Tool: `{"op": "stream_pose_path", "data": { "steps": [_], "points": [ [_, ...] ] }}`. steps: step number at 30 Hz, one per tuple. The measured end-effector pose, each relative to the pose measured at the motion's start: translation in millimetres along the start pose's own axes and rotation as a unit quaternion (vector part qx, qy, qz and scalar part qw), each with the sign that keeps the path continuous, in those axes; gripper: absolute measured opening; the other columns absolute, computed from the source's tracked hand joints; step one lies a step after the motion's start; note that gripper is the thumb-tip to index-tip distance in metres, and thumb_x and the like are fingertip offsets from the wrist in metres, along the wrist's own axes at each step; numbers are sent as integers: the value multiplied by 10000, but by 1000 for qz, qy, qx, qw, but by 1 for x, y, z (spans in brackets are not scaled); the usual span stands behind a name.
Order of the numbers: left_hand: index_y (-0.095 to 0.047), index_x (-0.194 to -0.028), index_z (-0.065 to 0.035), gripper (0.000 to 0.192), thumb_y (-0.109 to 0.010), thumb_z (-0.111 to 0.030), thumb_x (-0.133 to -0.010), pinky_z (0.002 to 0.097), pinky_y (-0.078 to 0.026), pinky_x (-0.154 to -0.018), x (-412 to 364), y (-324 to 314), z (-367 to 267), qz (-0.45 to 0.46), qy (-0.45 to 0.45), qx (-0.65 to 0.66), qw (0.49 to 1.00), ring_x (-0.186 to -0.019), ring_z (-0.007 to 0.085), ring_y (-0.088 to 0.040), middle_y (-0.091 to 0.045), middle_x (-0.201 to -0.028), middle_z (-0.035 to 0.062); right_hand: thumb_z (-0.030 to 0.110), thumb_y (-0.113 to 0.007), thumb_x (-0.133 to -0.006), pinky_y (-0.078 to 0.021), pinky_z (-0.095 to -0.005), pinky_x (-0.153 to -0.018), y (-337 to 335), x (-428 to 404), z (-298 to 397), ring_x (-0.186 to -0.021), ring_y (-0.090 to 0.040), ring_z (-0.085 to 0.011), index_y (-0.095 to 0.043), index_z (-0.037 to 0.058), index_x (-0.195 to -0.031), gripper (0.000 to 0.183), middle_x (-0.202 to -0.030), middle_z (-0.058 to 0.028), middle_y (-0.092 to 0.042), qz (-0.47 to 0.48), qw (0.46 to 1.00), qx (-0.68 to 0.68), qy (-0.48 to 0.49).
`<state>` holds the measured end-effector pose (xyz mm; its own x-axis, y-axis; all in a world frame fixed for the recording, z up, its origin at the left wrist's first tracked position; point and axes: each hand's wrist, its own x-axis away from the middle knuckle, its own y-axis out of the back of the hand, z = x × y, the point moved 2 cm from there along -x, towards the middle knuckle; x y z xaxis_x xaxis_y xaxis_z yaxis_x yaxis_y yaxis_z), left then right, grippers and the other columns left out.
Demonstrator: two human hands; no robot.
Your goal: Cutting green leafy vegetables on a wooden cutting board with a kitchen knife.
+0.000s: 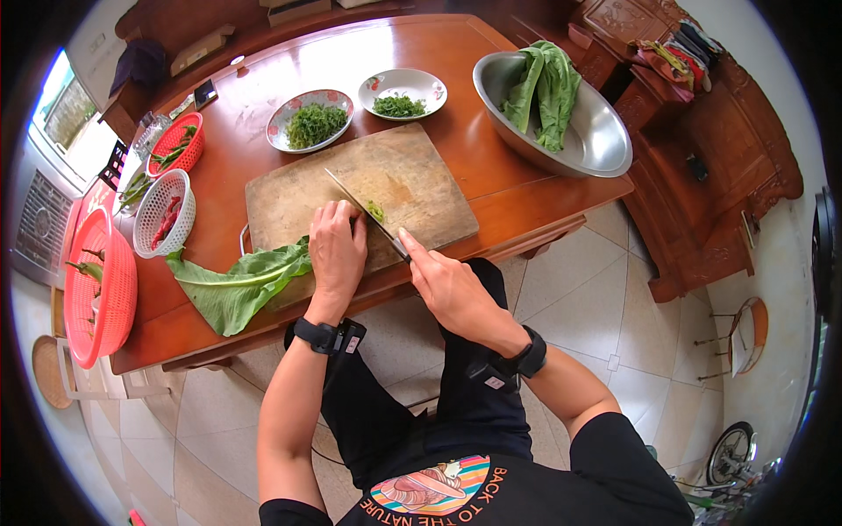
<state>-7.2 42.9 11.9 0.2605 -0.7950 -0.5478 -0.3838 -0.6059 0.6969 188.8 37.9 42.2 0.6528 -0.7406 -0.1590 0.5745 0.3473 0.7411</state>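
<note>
A large green lettuce leaf (240, 283) lies across the left front corner of the wooden cutting board (296, 191), its blade hanging past the board's edge. My left hand (337, 246) presses down on the leaf's stalk end, fingertips curled beside the knife blade. My right hand (447, 286) grips the handle of a kitchen knife (358, 204), whose blade slants over the board towards the far left. Against the blade's right side sits a small heap of finely cut green shreds (375, 210). The stalk end under my left fingers is hidden.
Behind the board stand a floral plate (279, 113) and a white bowl (395, 79), both holding green shreds. A steel basin (595, 125) with leafy greens (543, 92) is at right. Red (191, 154) and white (186, 214) baskets hold peppers; a larger pink basket (122, 289) overhangs the table's left edge.
</note>
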Motion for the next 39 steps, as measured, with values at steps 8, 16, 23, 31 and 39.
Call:
{"op": "stream_pose_path", "data": {
  "steps": [8,16,23,31,39],
  "points": [
    [-596,-910,-9,94,-666,-63,-879,475,-475,-847,3,-1,1,-4,18,2,1000,-962,382,-588,-627,-950,169,124,-439,-1045,-517,-426,-817,12,8,1,-855,-661,-383,-367,2,-1539,514,-938,-240,-654,15,998,-58,-10],
    [-597,-905,-12,94,-670,-67,-883,476,-472,-848,0,0,-1,0,7,1,1000,-952,382,-587,-628,-949,162,141,-440,-1044,-508,-461,-856,14,9,6,-945,-638,-429,-379,-22,-1516,503,-1023,-278,-644,22,996,-81,-17],
    [-592,-890,-11,98,-671,-67,-874,472,-473,-846,2,-1,4,0,13,6,1000,-957,380,-581,-623,-946,159,134,-436,-1043,-511,-445,-842,2,-2,0,-876,-662,-395,-397,-10,-1519,499,-987,-253,-653,-10,999,-37,-6],
    [-605,-927,4,111,-665,-77,-879,478,-476,-856,2,-1,3,-1,5,-2,1000,-972,385,-584,-631,-982,170,151,-458,-1042,-511,-508,-836,22,19,8,-953,-634,-482,-413,-14,-1497,487,-1078,-302,-654,25,996,-87,-20],
    [-604,-916,-3,101,-667,-69,-871,479,-477,-851,0,4,-3,7,9,11,1000,-960,386,-586,-624,-974,168,113,-458,-1031,-506,-473,-824,0,-2,1,-915,-644,-442,-368,-8,-1535,525,-1031,-275,-660,9,1000,5,-5]
  ]
}}
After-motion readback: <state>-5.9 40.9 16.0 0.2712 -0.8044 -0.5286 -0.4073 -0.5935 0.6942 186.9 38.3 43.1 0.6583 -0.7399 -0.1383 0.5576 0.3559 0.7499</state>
